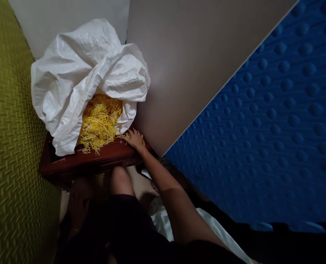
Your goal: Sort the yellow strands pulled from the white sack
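Observation:
A big white woven sack (69, 69) lies open on a dark red table (97, 159). Thin yellow strands (99, 123) spill from its mouth onto the tabletop. My right hand (134, 139) rests on the table's right part, fingers spread, beside the strands and the sack's lower edge. A few small yellow bits lie around its fingers. Down in the shadow by my knee is my left hand (77, 205), its fingers too dark to make out. A dark flat object (54, 152) sits at the table's left end, partly under the sack.
A yellow-green textured mat (11, 139) stands on the left, and a blue studded mat (262, 139) on the right. Behind the table is a grey panel (179, 66). White plastic sheeting (163, 220) lies low, beneath my right arm.

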The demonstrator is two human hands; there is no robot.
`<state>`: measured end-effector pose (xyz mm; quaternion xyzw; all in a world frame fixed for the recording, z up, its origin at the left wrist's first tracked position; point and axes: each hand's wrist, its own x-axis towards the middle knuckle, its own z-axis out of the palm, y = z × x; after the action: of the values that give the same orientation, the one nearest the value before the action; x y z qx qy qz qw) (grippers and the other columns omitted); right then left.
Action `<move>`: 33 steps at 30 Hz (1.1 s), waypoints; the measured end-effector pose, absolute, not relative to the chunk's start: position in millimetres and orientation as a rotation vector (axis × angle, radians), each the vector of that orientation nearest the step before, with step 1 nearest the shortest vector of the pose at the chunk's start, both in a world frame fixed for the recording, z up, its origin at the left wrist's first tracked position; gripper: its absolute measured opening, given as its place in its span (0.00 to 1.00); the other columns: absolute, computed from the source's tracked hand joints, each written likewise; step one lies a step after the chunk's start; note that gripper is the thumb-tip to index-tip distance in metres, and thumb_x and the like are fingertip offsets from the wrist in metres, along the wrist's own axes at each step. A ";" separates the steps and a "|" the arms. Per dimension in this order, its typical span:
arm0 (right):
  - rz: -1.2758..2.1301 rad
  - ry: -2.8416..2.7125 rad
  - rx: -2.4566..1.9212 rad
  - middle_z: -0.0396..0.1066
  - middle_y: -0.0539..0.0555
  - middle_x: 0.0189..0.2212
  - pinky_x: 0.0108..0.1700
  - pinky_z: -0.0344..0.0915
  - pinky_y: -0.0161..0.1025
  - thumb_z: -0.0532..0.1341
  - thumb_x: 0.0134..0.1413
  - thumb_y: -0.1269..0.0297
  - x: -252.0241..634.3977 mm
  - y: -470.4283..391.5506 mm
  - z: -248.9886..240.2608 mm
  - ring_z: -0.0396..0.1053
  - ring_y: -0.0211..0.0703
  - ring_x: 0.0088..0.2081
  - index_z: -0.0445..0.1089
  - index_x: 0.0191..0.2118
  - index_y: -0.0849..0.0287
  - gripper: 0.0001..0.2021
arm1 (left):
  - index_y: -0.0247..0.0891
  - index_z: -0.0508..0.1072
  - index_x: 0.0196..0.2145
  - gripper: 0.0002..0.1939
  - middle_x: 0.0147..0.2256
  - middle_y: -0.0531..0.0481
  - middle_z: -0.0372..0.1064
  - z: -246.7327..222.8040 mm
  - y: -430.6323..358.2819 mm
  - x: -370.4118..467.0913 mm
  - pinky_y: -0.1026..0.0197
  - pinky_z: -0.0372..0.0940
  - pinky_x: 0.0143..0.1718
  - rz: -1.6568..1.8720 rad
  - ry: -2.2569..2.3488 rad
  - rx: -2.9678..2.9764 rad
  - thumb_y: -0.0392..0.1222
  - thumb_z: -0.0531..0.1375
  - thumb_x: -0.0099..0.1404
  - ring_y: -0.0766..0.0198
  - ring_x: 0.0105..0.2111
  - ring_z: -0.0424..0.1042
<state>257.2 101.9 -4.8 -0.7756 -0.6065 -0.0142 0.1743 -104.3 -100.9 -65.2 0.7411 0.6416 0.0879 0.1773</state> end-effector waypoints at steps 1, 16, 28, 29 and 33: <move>-0.063 -1.708 -2.213 0.53 0.63 0.58 0.52 0.50 0.54 0.47 0.49 0.37 255.8 102.4 -5.2 0.52 0.58 0.55 0.56 0.58 0.53 0.34 | 0.40 0.66 0.47 0.15 0.47 0.45 0.64 -65.3 -102.8 -105.8 0.53 0.66 0.43 0.248 1.835 2.098 0.43 0.55 0.62 0.59 0.45 0.66; 0.101 -1.602 -2.132 0.68 0.65 0.43 0.44 0.56 0.39 0.55 0.54 0.59 256.9 112.8 -0.8 0.64 0.48 0.43 0.68 0.44 0.65 0.16 | 0.54 0.63 0.55 0.31 0.58 0.49 0.55 -80.9 -102.5 -111.3 0.39 0.51 0.53 0.315 1.957 2.065 0.46 0.57 0.51 0.38 0.59 0.47; 0.576 -1.056 -1.894 0.62 0.48 0.16 0.21 0.53 0.30 0.53 0.55 0.57 283.2 107.8 36.1 0.55 0.32 0.18 0.65 0.30 0.64 0.14 | 0.35 0.63 0.55 0.26 0.58 0.38 0.54 -116.4 -100.2 -122.5 0.45 0.49 0.57 0.458 1.975 2.240 0.47 0.49 0.61 0.45 0.59 0.49; 0.624 -1.020 -1.855 0.60 0.47 0.15 0.19 0.51 0.30 0.53 0.56 0.56 282.2 101.1 37.5 0.53 0.31 0.17 0.64 0.29 0.64 0.15 | 0.34 0.63 0.55 0.26 0.58 0.38 0.54 -118.9 -99.6 -123.1 0.45 0.49 0.57 0.473 1.970 2.271 0.48 0.49 0.62 0.45 0.60 0.48; 0.827 -0.935 -1.688 0.58 0.46 0.14 0.16 0.51 0.29 0.59 0.49 0.51 278.3 59.6 38.7 0.52 0.29 0.15 0.64 0.26 0.61 0.17 | 0.34 0.61 0.56 0.26 0.59 0.38 0.52 -117.1 -96.9 -123.4 0.46 0.48 0.57 0.428 1.944 2.301 0.49 0.47 0.63 0.46 0.60 0.47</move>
<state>278.3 59.6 38.7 -0.6973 -0.3862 0.3415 0.4980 -123.4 -96.9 -117.1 0.7554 0.6381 0.1406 0.0496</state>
